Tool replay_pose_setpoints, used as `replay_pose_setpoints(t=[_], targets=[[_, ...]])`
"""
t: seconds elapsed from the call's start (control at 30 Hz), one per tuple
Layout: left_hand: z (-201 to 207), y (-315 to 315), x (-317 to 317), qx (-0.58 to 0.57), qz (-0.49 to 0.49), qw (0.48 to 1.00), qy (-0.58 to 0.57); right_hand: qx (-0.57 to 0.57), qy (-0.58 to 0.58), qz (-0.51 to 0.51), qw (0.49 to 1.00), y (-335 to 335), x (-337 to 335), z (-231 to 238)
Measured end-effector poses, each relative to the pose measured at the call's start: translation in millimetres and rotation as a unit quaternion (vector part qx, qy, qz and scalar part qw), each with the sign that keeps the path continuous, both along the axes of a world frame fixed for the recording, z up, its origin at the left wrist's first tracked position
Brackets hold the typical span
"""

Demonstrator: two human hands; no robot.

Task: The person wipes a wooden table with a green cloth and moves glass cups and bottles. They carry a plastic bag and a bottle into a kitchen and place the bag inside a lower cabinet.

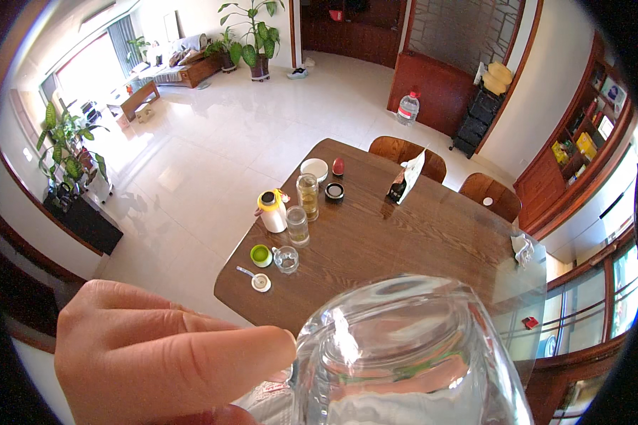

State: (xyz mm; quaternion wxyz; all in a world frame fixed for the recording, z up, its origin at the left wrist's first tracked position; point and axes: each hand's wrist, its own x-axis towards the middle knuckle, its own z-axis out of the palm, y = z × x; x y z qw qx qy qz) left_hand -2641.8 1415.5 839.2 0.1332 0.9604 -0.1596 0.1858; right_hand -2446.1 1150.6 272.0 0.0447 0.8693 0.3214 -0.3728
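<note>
My left hand is very near the camera at the lower left, its fingers bent and pressed together. The index fingertip meets the side of a clear glass cup, where my hand grips it. The cup is tipped, its thick base towards the far side, and its lower part runs out of the picture. Skin-coloured and green patches show blurred through the glass. Below the fingers is a bit of something white with reddish marks, its kind unclear. My right hand is not in view.
The brown wooden table holds a glass mug, a green-lined cup, a white lid, a yellow-topped thermos, a glass jar and a tall glass bottle. Wooden chairs stand at the far right.
</note>
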Motion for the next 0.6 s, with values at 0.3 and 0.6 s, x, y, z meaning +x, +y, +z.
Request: replay_pose_setpoints(t=[0.3, 0.6], targets=[[-14.9, 6.0, -1.8, -0.037, -0.138, 0.984, -0.101, -0.010, 0.012, 0.004, 1.000, 4.5, 2.5, 2.2], [-27.6, 27.8, 3.8, -0.123, -0.097, 0.987, 0.029, -0.012, 0.024, 0.002, 1.000, -2.3, -5.8, 5.2]])
